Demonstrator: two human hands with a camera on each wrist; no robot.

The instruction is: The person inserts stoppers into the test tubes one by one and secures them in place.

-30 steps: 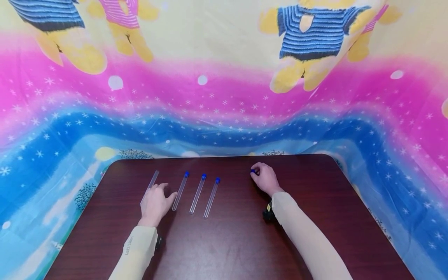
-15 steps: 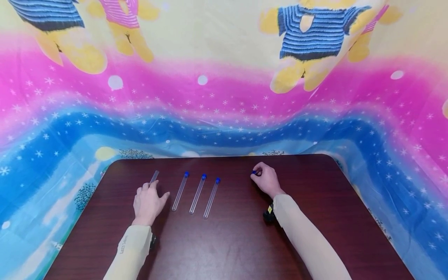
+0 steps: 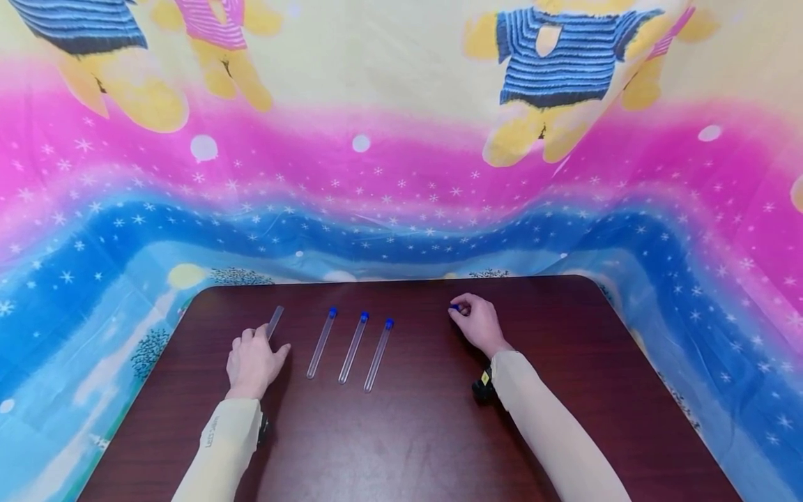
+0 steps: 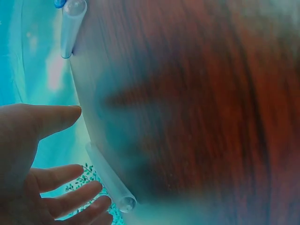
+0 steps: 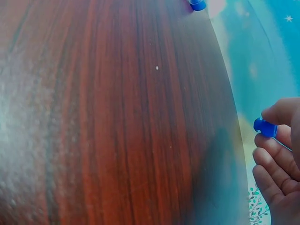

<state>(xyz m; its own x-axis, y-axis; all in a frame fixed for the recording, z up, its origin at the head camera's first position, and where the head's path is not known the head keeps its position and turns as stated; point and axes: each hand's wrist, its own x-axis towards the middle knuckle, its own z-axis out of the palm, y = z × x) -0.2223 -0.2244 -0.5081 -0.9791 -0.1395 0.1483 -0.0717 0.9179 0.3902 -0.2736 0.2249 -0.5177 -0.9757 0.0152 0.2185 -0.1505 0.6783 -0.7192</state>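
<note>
My left hand (image 3: 252, 364) is over the lower part of an uncapped clear test tube (image 3: 274, 322) at the table's left. In the left wrist view the thumb stands apart from the fingers, and the uncapped tube (image 4: 110, 176) lies beyond the fingertips; whether they touch it, I cannot tell. My right hand (image 3: 479, 322), at the right of the far part of the table, pinches a small blue test tube cap (image 5: 266, 127) between thumb and fingers. Three test tubes with blue caps lie side by side between the hands: a left one (image 3: 321, 344), a middle one (image 3: 354, 348) and a right one (image 3: 379, 357).
Everything lies on a dark reddish-brown table (image 3: 401, 439) with rounded far corners. A printed cloth (image 3: 401, 209) with bears and snowflakes hangs behind and along both sides. A tiny white speck (image 5: 157, 68) is on the tabletop in the right wrist view.
My left hand has moved left and slightly toward me, away from the leftmost capped tube and over the uncapped one. The right hand stays nearly still with the cap.
</note>
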